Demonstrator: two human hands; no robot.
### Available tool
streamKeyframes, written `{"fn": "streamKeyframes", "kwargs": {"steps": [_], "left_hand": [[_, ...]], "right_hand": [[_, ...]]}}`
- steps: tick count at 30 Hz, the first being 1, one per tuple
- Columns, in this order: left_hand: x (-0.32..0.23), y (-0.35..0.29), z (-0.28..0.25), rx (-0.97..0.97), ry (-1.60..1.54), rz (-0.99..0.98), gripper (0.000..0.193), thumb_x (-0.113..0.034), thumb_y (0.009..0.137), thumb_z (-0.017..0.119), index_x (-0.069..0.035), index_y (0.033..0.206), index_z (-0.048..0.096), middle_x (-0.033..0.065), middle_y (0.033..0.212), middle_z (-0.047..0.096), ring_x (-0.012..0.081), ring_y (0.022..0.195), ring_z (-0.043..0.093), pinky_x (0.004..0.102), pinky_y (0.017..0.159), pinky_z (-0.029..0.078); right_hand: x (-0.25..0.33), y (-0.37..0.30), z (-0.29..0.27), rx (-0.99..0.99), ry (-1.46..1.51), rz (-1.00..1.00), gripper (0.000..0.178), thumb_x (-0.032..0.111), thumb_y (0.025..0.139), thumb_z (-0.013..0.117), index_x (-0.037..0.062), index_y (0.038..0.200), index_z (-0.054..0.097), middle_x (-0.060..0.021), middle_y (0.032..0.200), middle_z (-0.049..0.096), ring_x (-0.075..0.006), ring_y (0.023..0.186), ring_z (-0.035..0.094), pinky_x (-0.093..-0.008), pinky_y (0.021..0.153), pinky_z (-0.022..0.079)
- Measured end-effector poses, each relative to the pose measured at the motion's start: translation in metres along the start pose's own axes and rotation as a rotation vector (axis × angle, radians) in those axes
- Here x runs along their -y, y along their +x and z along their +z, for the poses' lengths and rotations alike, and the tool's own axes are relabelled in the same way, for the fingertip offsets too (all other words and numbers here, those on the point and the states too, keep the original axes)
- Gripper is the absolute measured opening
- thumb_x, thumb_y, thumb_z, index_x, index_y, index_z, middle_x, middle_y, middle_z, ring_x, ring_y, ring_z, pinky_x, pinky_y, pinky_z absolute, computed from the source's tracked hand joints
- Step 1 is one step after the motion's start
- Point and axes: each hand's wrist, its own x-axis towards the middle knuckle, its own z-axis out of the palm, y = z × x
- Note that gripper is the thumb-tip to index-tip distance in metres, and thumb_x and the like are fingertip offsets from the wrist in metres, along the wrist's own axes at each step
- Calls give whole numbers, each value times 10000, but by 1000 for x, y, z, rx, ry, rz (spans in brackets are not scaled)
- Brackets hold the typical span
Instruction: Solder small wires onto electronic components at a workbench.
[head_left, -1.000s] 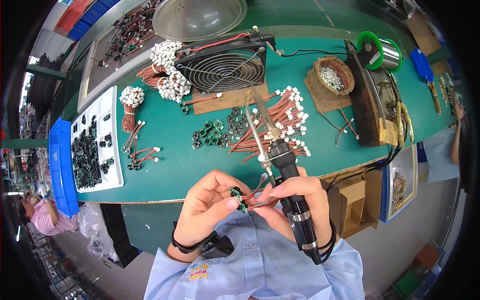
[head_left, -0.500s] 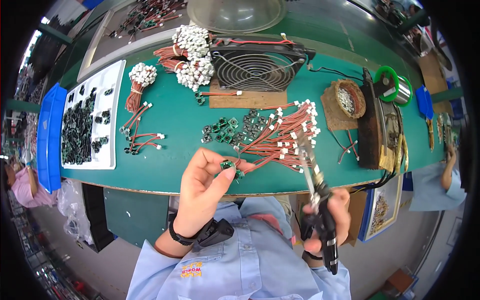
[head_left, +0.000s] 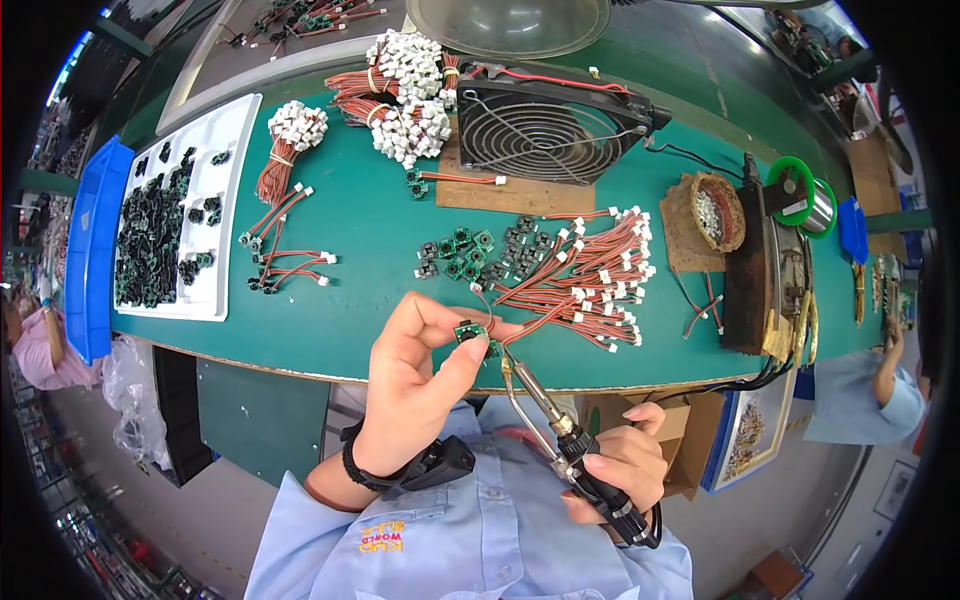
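Note:
My left hand (head_left: 412, 390) pinches a small green circuit board (head_left: 467, 331) between thumb and fingers at the table's front edge. Red wires run beside the board, and fingers hide part of it. In my right hand (head_left: 628, 470) is a black-handled soldering iron (head_left: 572, 438), a thin metal tube fixed alongside its shaft. The iron's tip reaches the board's right side; whether it touches cannot be made out. Just beyond lie loose green boards (head_left: 462, 254), black square parts (head_left: 524, 246) and a spread of red wire leads (head_left: 580, 285) with white connectors.
A black fan (head_left: 545, 130) stands at the back, beside bundled white-connector leads (head_left: 408, 90). A white tray (head_left: 215, 270) of boards and a blue bin (head_left: 90, 250) are at left. Right: a round dish (head_left: 716, 215), a solder spool (head_left: 805, 197) and a dark stand (head_left: 750, 270).
The soldering iron has swung left and down, from over the wire leads to the board. My left hand keeps its pinch, and the whole view has shifted slightly.

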Motion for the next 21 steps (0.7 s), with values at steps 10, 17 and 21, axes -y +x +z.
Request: {"fn": "streamKeyframes", "kwargs": {"steps": [10,17,21], "left_hand": [[-2,-1,1,7,-14,-12,120,30,851,485,-30,893,390,162,963,616,230,980,593,309,843,433],[-1,0,0,22,16,3,129,28,850,489,-33,886,382,170,979,616,222,970,594,308,843,433],[-1,-1,1,19,21,11,135,27,850,494,-34,882,379,172,987,615,218,964,595,309,840,435]], "right_hand": [[-5,-3,6,-48,-67,-47,394,349,665,718,122,947,562,-1,535,538,-150,482,517,-390,742,336],[-6,-5,5,-37,-91,-64,395,336,648,719,122,943,566,-8,537,535,-155,487,518,-391,738,338],[-6,-6,4,-23,-109,-73,397,328,639,720,126,946,570,-8,543,532,-159,489,517,-392,736,339]]}}
